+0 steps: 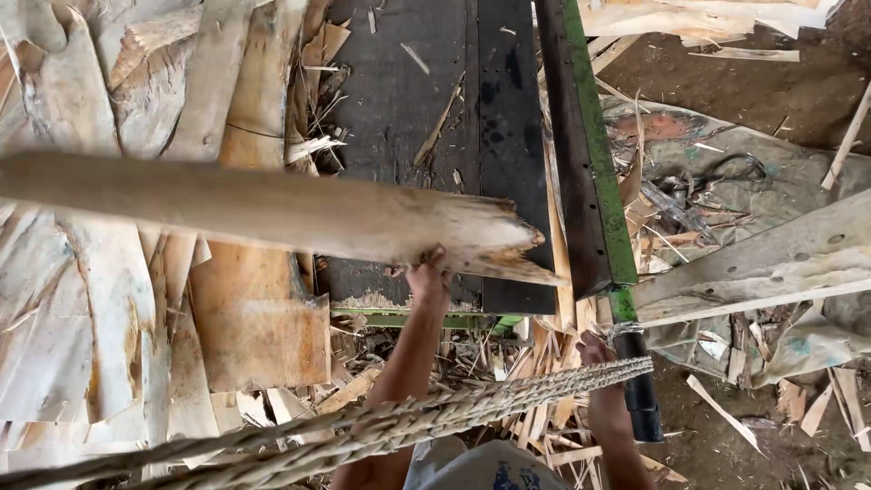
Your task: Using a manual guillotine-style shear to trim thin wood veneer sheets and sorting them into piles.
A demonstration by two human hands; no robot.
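A long pale wooden plank (pixel 272 207) with a jagged, splintered end lies crosswise in the head view, reaching from the left edge to the dark machine bed (pixel 426 100). My left hand (pixel 428 279) grips its underside near the broken end. My right hand (pixel 594 349) is lower right, partly hidden behind a thick braided rope (pixel 381 426), next to a black lever handle (pixel 640 390); whether it holds the handle cannot be told.
A green metal rail (pixel 594 145) borders the dark bed. Veneer sheets and scrap boards (pixel 109 299) pile up at left. Another pale board (pixel 771 263) lies at right over a dirty tarp and earth floor strewn with splinters.
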